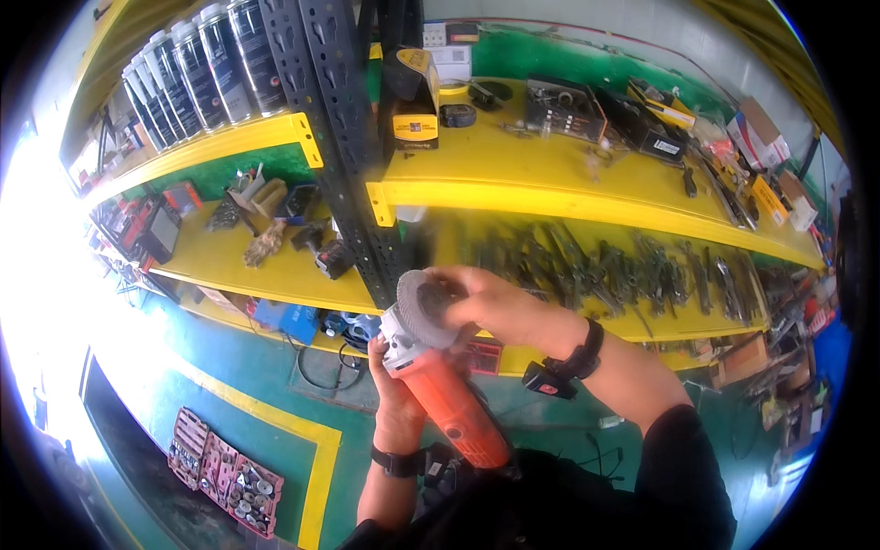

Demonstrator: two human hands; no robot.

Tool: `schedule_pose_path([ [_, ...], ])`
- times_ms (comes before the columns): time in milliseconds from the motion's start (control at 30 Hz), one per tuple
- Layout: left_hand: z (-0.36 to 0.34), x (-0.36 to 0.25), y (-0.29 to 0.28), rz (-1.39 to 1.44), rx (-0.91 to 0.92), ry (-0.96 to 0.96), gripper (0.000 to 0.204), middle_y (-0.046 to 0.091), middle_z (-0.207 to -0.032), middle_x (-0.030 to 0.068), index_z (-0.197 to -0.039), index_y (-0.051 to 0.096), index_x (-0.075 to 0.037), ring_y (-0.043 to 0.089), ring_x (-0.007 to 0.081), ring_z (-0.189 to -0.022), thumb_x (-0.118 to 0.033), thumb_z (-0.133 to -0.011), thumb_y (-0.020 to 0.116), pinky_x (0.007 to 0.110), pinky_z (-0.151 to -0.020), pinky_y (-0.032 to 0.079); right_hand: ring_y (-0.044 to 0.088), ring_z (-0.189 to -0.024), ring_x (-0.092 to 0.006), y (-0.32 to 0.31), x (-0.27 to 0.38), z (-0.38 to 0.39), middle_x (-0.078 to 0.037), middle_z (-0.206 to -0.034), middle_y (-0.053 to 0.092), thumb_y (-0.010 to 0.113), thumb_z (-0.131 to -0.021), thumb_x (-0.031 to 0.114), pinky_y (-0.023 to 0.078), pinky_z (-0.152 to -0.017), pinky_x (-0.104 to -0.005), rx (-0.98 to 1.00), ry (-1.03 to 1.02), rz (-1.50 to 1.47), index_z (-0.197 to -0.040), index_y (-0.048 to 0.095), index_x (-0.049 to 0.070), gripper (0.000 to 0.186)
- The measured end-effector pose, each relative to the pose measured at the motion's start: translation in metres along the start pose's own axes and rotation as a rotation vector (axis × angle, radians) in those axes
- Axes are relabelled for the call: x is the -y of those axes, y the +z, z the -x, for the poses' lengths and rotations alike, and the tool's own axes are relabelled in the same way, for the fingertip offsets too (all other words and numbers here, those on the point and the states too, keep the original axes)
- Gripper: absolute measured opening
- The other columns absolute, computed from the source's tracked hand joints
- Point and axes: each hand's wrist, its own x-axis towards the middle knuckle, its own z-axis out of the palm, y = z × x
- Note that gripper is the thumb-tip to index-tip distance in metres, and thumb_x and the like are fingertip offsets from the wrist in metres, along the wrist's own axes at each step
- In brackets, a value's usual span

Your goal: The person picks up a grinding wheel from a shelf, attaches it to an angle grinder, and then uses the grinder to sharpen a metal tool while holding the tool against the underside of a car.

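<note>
An orange angle grinder (454, 408) is held up in front of me, its silver head raised and its body slanting down to the right toward my dark clothing. On the head sits a round grey flap disc (420, 307). My left hand (396, 399) is closed on the grinder from behind, just below the head, and most of its fingers are hidden. My right hand (500, 302) curls over the face of the disc from the right, its fingers bent onto the disc's middle. Whether a small part lies under those fingertips is hidden.
Yellow shelving (550, 197) on a dark post (335, 110) stands right ahead. Several wrenches (587, 266) lie on a lower shelf; spray cans (211, 64) line the upper left. A cordless drill (321, 252) sits at left. An opened red tool case (229, 472) lies on the green floor.
</note>
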Motion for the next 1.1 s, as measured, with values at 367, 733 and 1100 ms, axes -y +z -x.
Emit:
schedule_pose_path([
  [367,-0.018,-0.002,-0.012,-0.052,-0.032,0.054,0.093,0.058,-0.094,0.0170,-0.128,0.053,-0.004,0.056,0.0325,-0.080,-0.081,-0.076,0.048,0.046,-0.072,0.049,0.068,-0.094,-0.0218,-0.005,0.013,-0.014,-0.012,-0.116,0.062,0.061,-0.093,0.017,0.063,-0.065,-0.0345,0.010,0.050,-0.014,-0.138,0.048,-0.001,0.050],
  [733,-0.022,-0.002,0.006,-0.027,0.135,0.008,0.094,0.058,-0.092,0.0154,-0.127,0.054,-0.004,0.053,0.0285,-0.080,-0.081,-0.075,0.049,0.043,-0.074,0.046,0.064,-0.071,-0.0189,-0.005,0.002,-0.015,-0.012,-0.096,0.063,0.049,-0.097,0.016,0.053,-0.045,-0.0324,-0.200,0.067,-0.226,-0.117,0.058,-0.001,0.028],
  [1100,-0.018,0.007,-0.001,0.050,0.002,-0.025,0.092,0.056,-0.081,0.0128,-0.106,0.062,-0.002,0.049,0.0313,-0.079,-0.086,-0.073,0.047,0.048,-0.075,0.046,0.050,-0.058,-0.0137,-0.068,0.061,0.016,-0.006,-0.078,0.056,0.047,-0.095,0.013,0.036,-0.040,-0.0265,-0.324,-0.045,-0.144,-0.100,0.059,0.001,0.017],
])
